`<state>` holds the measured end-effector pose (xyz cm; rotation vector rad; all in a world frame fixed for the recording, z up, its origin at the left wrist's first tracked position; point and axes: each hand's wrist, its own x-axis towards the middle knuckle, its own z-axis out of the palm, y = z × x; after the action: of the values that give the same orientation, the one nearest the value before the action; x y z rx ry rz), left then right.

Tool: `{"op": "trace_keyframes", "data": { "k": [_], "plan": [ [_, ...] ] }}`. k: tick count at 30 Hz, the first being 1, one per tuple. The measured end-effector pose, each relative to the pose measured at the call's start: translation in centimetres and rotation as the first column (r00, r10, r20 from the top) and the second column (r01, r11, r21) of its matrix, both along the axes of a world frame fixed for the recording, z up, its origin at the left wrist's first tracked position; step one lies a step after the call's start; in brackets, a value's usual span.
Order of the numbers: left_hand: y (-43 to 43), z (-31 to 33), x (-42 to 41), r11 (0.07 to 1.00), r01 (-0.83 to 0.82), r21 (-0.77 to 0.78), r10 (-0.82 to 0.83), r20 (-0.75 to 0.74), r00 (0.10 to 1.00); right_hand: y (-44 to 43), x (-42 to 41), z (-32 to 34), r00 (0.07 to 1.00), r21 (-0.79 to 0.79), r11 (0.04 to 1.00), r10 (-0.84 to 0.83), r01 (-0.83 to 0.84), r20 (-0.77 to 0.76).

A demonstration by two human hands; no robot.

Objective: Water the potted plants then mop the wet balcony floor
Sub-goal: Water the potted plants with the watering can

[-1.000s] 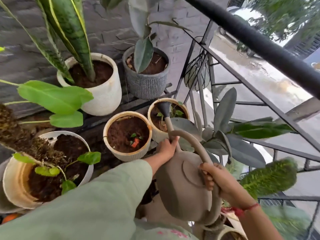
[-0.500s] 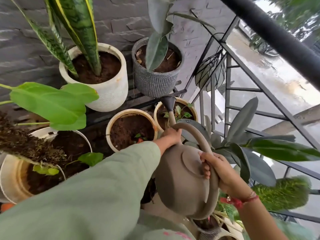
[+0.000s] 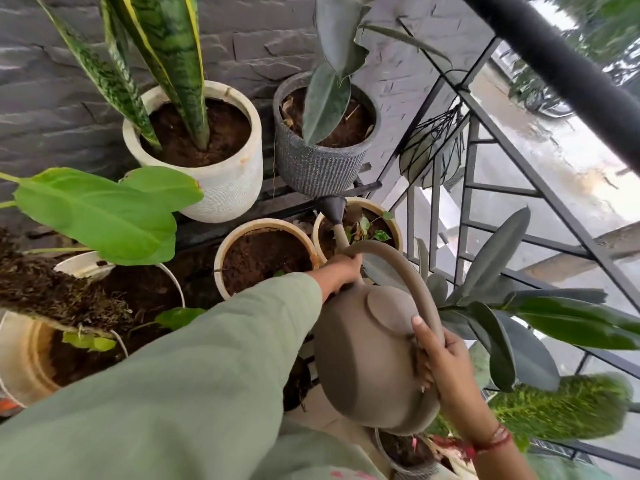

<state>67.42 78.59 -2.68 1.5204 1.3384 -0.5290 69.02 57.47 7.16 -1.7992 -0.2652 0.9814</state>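
A taupe watering can (image 3: 367,355) is tilted forward, its dark rose (image 3: 331,206) hanging over a small beige pot (image 3: 393,220) with a little green sprig. My left hand (image 3: 341,273) grips the base of the spout and the front of the looped handle. My right hand (image 3: 434,358) holds the rear of the handle against the can's body. Left of that pot stands another beige pot (image 3: 221,258) of bare dark soil. On the shelf behind are a white pot (image 3: 228,188) with a snake plant and a grey ribbed pot (image 3: 318,178) with a long dark leaf.
A black metal railing (image 3: 540,188) runs along the right, with a wet street below. A rubber plant (image 3: 491,306) spreads beside the can. A large white pot (image 3: 20,362) with broad green leaves sits at left. The grey stone wall (image 3: 52,109) is behind.
The view has shifted downward and closer. The can's rose stays over the small beige pot, and both hands keep their hold.
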Motion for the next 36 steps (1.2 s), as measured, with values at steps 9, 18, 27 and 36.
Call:
{"op": "trace_keyframes", "data": {
  "k": [9,18,27,36],
  "plan": [
    [0.2,0.8,3.0,0.998,-0.002,-0.068,0.008,0.094,0.996,0.3,1.0,1.0,0.998,-0.031,0.998,-0.064,0.063,-0.024],
    [-0.7,3.4,6.3,0.997,-0.004,-0.082,0.022,0.231,0.973,0.4,2.3,2.0,0.993,-0.091,0.990,-0.104,0.110,0.061],
    [-2.8,0.6,4.9,0.983,-0.108,-0.145,0.158,0.396,0.905,0.1,3.9,2.4,0.995,-0.160,0.984,-0.061,0.072,0.077],
    [-2.3,-0.5,0.9,0.981,-0.148,-0.126,0.191,0.485,0.854,-0.2,3.1,2.4,0.996,-0.191,0.981,0.049,-0.034,0.078]
  ]
}}
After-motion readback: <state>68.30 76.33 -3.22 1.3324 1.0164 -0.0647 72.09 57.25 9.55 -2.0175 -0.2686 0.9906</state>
